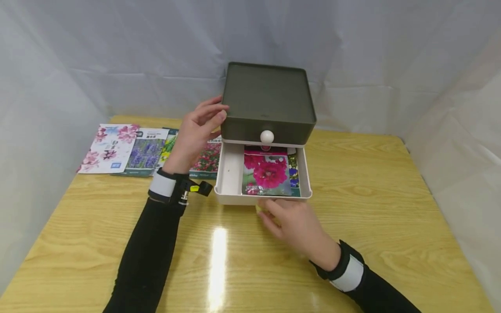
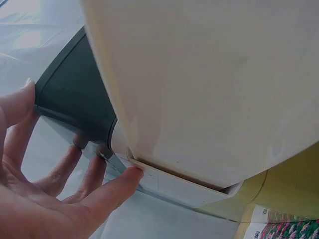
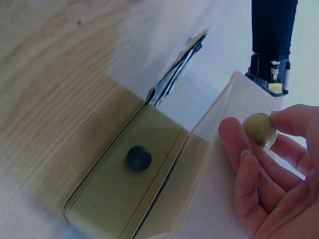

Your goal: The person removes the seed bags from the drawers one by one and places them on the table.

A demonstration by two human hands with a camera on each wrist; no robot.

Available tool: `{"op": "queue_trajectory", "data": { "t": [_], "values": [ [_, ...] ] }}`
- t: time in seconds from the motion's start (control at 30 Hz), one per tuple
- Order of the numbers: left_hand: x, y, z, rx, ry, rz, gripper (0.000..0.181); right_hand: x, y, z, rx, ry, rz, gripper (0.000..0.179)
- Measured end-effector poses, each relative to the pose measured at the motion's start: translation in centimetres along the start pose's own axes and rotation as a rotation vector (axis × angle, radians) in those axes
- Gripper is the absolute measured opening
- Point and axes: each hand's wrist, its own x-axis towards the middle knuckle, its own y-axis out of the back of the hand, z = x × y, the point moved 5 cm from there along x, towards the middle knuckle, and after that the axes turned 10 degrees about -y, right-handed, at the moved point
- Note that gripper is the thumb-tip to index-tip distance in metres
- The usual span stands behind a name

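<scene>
A two-tier drawer box has a dark grey-green top. Its white lower drawer is pulled out toward the person. Inside lie seed packets, the uppermost showing a pink flower. At the drawer's front, my right hand pinches the round yellowish knob between thumb and fingers. My left hand rests against the box's left side, fingers spread and fairly straight; in the left wrist view its fingertips touch the side wall. The upper drawer with its white knob is closed.
On the wooden table, left of the box, several flower packets lie overlapped in a row, among them a pink blossom packet and a lavender one. A pale sheet hangs behind and at both sides.
</scene>
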Motion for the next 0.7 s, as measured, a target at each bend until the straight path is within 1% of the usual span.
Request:
{"op": "queue_trajectory", "data": {
  "t": [0.13,0.33,0.57,0.7],
  "values": [
    [0.0,0.1,0.1,0.002,0.01,0.002,0.038,-0.6,0.1,-0.5,0.005,-0.007,-0.012,0.018],
    [-0.2,0.1,0.2,0.008,0.02,0.002,0.039,-1.6,0.2,-1.2,-0.009,0.028,-0.008,0.018],
    [-0.2,0.1,0.2,-0.02,0.031,0.01,0.04,-2.4,0.1,-1.4,-0.008,0.019,0.002,0.019],
    [-0.2,0.1,0.1,-0.008,0.041,0.016,0.041,-2.8,0.3,-1.5,0.008,0.026,0.007,0.02]
  ]
}}
